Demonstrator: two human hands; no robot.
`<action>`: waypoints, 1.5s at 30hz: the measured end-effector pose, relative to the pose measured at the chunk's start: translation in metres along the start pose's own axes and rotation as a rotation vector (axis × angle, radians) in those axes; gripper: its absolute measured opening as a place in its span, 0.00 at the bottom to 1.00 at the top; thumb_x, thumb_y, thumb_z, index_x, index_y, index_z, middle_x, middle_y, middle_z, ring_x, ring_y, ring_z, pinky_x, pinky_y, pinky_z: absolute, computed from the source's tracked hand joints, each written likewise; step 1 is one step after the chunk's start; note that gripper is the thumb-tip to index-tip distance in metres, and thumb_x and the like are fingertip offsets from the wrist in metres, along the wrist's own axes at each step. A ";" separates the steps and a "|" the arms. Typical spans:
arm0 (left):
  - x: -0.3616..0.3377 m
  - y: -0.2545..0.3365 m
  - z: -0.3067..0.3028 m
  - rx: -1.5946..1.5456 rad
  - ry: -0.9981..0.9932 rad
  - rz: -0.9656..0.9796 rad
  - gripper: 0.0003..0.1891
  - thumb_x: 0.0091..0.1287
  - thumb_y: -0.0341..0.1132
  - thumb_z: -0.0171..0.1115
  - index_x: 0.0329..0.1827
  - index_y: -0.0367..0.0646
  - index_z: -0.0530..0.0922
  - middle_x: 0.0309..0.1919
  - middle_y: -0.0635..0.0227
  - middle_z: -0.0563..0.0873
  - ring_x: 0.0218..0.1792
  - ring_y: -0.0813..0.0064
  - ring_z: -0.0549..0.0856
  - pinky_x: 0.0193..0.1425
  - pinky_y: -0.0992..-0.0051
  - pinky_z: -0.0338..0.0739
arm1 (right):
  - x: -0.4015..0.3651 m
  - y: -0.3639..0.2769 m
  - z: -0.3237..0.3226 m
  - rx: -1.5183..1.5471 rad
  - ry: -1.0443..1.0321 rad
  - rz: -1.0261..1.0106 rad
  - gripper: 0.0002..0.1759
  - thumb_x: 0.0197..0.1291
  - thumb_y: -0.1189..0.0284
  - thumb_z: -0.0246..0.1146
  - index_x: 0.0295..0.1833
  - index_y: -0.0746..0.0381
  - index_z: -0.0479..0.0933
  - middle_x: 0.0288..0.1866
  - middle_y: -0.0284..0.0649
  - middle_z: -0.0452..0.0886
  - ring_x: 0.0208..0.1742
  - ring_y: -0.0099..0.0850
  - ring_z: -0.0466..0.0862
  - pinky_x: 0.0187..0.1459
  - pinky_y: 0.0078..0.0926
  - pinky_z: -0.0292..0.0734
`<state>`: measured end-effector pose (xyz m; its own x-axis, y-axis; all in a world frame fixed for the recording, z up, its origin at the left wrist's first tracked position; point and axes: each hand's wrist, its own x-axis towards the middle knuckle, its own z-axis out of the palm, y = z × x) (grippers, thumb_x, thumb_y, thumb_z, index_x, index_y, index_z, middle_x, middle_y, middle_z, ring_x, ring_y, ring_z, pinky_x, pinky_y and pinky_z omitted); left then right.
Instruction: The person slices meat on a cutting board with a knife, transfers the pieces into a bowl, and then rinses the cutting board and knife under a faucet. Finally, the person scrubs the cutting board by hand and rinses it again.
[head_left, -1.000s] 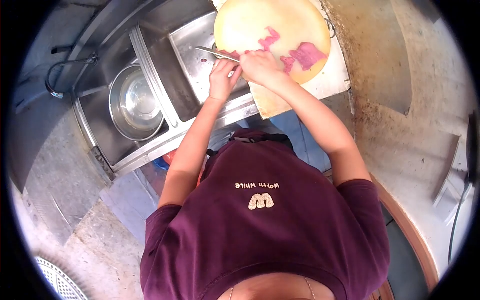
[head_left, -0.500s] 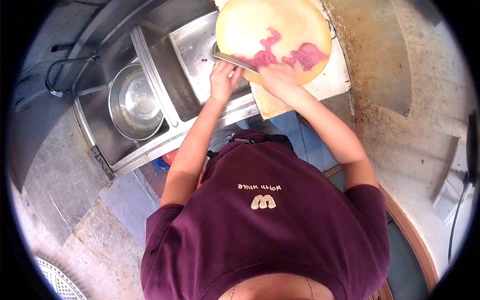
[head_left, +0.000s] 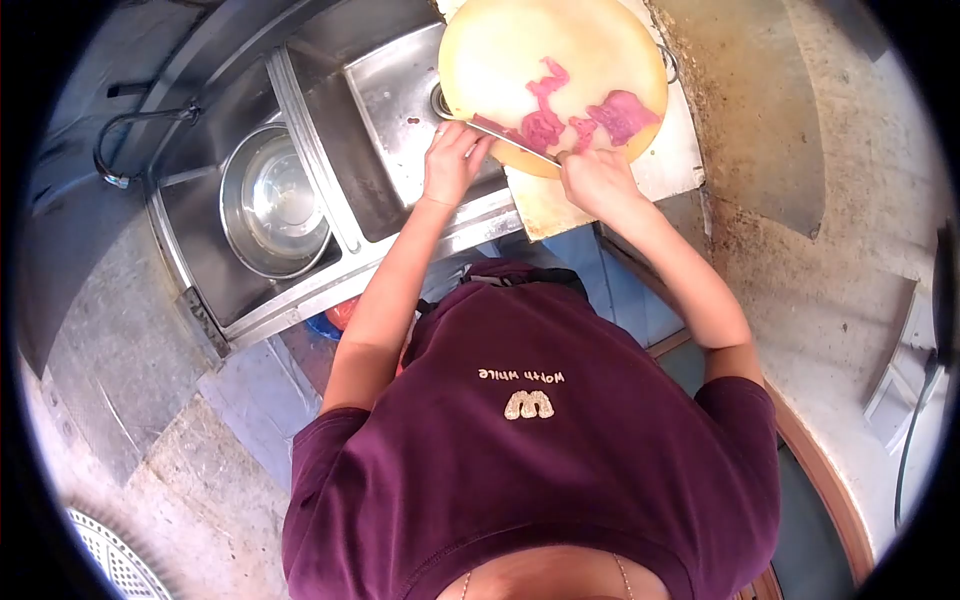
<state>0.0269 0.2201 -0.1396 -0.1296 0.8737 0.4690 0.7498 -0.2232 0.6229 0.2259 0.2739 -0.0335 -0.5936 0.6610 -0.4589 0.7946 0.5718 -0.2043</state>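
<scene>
Pieces of pink meat (head_left: pixel 542 129) lie on a round yellowish cutting board (head_left: pixel 550 40). My right hand (head_left: pixel 598 183) is wrapped round the handle of a knife (head_left: pixel 515 142), whose blade points left along the board's near edge, beside the meat. My left hand (head_left: pixel 453 160) is at the board's lower left edge by the blade's tip, its fingers bent and close together; what they hold, if anything, is hidden. A larger flat piece of meat (head_left: pixel 622 116) lies at the board's right side.
Left of the board is a metal double sink (head_left: pixel 345 200). A metal bowl of water (head_left: pixel 283 205) stands in its left basin, near a curved faucet (head_left: pixel 110 150). A white slab (head_left: pixel 545 208) lies under the board. A perforated white item (head_left: pixel 110 560) is at lower left.
My right hand and the knife have moved right and slightly down, uncovering more meat. My left hand has shifted slightly right.
</scene>
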 end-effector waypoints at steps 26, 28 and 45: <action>0.027 0.015 0.012 -0.205 -0.082 -0.206 0.12 0.56 0.24 0.63 0.44 0.38 0.79 0.40 0.59 0.79 0.38 0.69 0.82 0.44 0.74 0.78 | 0.010 0.042 -0.011 0.473 0.334 0.205 0.12 0.59 0.64 0.56 0.38 0.59 0.80 0.21 0.44 0.80 0.29 0.41 0.82 0.34 0.39 0.75; 0.023 0.017 0.005 -0.183 -0.059 -0.322 0.15 0.54 0.27 0.64 0.47 0.39 0.77 0.41 0.57 0.78 0.42 0.65 0.81 0.48 0.70 0.76 | 0.003 0.038 -0.012 0.531 0.356 0.231 0.12 0.59 0.63 0.56 0.38 0.59 0.80 0.21 0.44 0.79 0.29 0.41 0.82 0.33 0.39 0.74; 0.060 0.034 -0.010 0.046 -0.216 -0.275 0.16 0.52 0.33 0.67 0.42 0.43 0.75 0.27 0.67 0.84 0.36 0.67 0.83 0.42 0.71 0.77 | 0.011 0.044 0.013 0.670 0.412 0.243 0.15 0.59 0.62 0.57 0.34 0.64 0.78 0.17 0.46 0.74 0.21 0.40 0.77 0.27 0.35 0.68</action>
<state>0.0382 0.2609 -0.0840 -0.1939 0.9707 0.1417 0.7351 0.0481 0.6763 0.2560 0.3002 -0.0584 -0.2908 0.9290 -0.2289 0.7370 0.0649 -0.6728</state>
